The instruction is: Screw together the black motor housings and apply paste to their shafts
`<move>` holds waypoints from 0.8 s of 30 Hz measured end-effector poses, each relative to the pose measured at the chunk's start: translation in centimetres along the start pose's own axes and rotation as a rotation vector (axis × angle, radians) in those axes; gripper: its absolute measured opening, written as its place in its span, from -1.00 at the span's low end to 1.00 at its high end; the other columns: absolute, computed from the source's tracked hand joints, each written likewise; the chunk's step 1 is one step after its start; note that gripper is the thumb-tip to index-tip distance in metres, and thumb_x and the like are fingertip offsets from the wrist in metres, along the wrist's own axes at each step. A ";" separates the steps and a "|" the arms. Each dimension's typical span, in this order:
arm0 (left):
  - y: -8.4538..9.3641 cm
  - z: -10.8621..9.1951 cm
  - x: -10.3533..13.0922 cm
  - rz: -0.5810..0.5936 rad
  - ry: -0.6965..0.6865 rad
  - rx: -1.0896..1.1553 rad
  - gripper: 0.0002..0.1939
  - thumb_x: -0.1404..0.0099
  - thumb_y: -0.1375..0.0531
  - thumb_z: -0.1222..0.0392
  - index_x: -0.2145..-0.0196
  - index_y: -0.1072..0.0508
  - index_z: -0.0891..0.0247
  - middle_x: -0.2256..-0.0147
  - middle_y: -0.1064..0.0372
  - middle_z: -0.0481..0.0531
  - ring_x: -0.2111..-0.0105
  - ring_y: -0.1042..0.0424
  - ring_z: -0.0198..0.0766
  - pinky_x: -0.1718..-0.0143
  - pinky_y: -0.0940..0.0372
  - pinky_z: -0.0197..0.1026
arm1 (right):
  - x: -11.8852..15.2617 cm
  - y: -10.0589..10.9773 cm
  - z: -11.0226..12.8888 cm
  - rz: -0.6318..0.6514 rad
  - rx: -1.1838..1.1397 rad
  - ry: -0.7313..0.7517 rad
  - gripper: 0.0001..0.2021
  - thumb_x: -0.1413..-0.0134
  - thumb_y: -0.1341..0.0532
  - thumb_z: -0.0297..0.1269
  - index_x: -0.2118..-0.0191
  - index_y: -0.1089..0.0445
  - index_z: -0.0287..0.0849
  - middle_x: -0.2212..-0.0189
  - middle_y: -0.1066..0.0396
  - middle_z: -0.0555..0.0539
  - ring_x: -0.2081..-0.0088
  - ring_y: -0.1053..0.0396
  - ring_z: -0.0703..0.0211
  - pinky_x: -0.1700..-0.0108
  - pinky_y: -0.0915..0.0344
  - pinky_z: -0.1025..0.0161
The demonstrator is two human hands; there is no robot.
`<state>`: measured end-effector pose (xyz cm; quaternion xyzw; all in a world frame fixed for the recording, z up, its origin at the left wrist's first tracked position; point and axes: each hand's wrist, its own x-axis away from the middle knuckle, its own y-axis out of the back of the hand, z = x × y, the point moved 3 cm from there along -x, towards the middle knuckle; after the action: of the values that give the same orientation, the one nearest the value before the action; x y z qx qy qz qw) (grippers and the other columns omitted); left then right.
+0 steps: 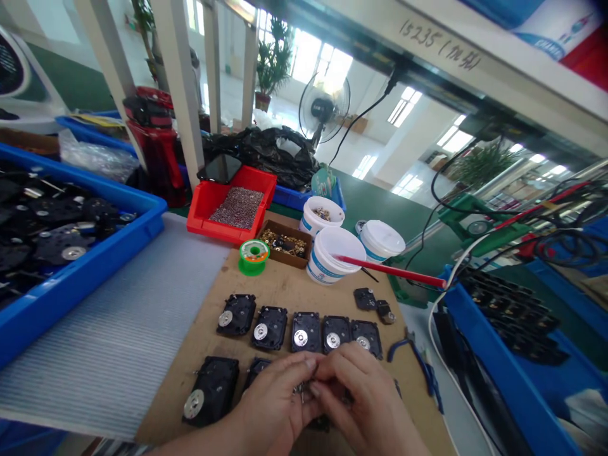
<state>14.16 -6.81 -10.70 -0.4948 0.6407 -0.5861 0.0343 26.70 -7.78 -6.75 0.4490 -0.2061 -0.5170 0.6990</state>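
Head cam: L hand & R hand together at btm ctr, fingers of both pinched nearly closed on small metal bits, partly hidden. Far row of five black units just beyond; more units near & partly under hands. Gap betw. row & white tub; pliers by cardboard's R edge; L blue bin & R blue bin flank. Cardboard lies on tabletop, w/ solder spool; red tray behind. Bkgd: fan, potted plant.
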 end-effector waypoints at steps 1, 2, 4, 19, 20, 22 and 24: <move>-0.1 0.1 0.0 0.008 0.004 -0.012 -0.76 0.10 -0.47 0.22 0.46 -0.59 0.39 0.42 -0.49 0.10 0.36 -0.45 -0.21 0.27 -0.39 -0.19 | 0.1 0.3 0.0 0.006 -0.035 -0.011 -0.89 -0.16 -0.14 -0.46 0.36 -0.32 -0.14 0.41 -0.35 -0.02 0.34 -0.30 0.15 0.33 -0.18 0.27; -0.1 0.2 0.0 0.007 0.009 -0.024 -0.75 0.12 -0.48 0.21 0.46 -0.59 0.39 0.43 -0.49 0.09 0.37 -0.45 -0.22 0.27 -0.39 -0.18 | 0.1 0.5 0.1 0.013 -0.062 -0.022 -0.88 -0.16 -0.15 -0.47 0.37 -0.33 -0.15 0.42 -0.35 -0.02 0.35 -0.30 0.16 0.34 -0.18 0.28; -0.2 0.3 0.0 -0.013 0.022 -0.051 -0.81 0.07 -0.45 0.26 0.47 -0.58 0.38 0.45 -0.49 0.07 0.41 -0.44 -0.26 0.30 -0.39 -0.21 | 0.0 1.1 -0.2 0.032 -0.105 -0.034 -0.87 -0.16 -0.16 -0.48 0.38 -0.34 -0.15 0.43 -0.35 -0.01 0.34 -0.31 0.17 0.34 -0.20 0.29; -2.8 -0.5 -3.6 -0.196 0.074 -0.138 -0.87 -0.33 -0.12 0.38 0.26 -0.47 0.46 0.23 -0.52 0.29 0.19 -0.53 -0.11 0.05 -0.38 -0.13 | -4.3 0.2 -10.3 -0.006 0.350 0.035 -0.90 -0.13 -0.26 -0.51 0.31 -0.51 -0.19 0.34 -0.44 -0.10 0.25 -0.31 0.06 0.16 -0.24 0.17; -2.8 -0.4 -3.8 -0.196 0.075 -0.135 -0.87 -0.33 -0.12 0.37 0.26 -0.47 0.46 0.23 -0.51 0.29 0.19 -0.53 -0.12 0.04 -0.37 -0.13 | -4.3 0.1 -10.1 0.003 0.375 0.045 -0.90 -0.13 -0.26 -0.51 0.32 -0.51 -0.19 0.35 -0.43 -0.09 0.25 -0.31 0.05 0.17 -0.23 0.17; -2.9 -0.2 -4.0 -0.201 0.079 -0.131 -0.87 -0.33 -0.12 0.38 0.27 -0.47 0.45 0.24 -0.51 0.27 0.21 -0.52 -0.13 0.03 -0.36 -0.13 | -4.2 0.0 -10.0 0.012 0.419 0.062 -0.90 -0.13 -0.27 -0.50 0.33 -0.51 -0.19 0.36 -0.42 -0.09 0.26 -0.29 0.06 0.19 -0.21 0.18; -2.9 -0.1 -4.1 -0.208 0.083 -0.128 -0.87 -0.33 -0.12 0.38 0.28 -0.47 0.45 0.27 -0.51 0.26 0.22 -0.52 -0.15 0.03 -0.36 -0.14 | -4.2 -0.1 -10.0 0.014 0.457 0.077 -0.91 -0.13 -0.29 -0.50 0.34 -0.50 -0.18 0.37 -0.42 -0.08 0.27 -0.28 0.06 0.21 -0.19 0.18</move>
<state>17.86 -3.46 -10.54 -0.5350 0.6228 -0.5646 -0.0849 32.54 0.17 -11.17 0.6135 -0.2943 -0.4345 0.5902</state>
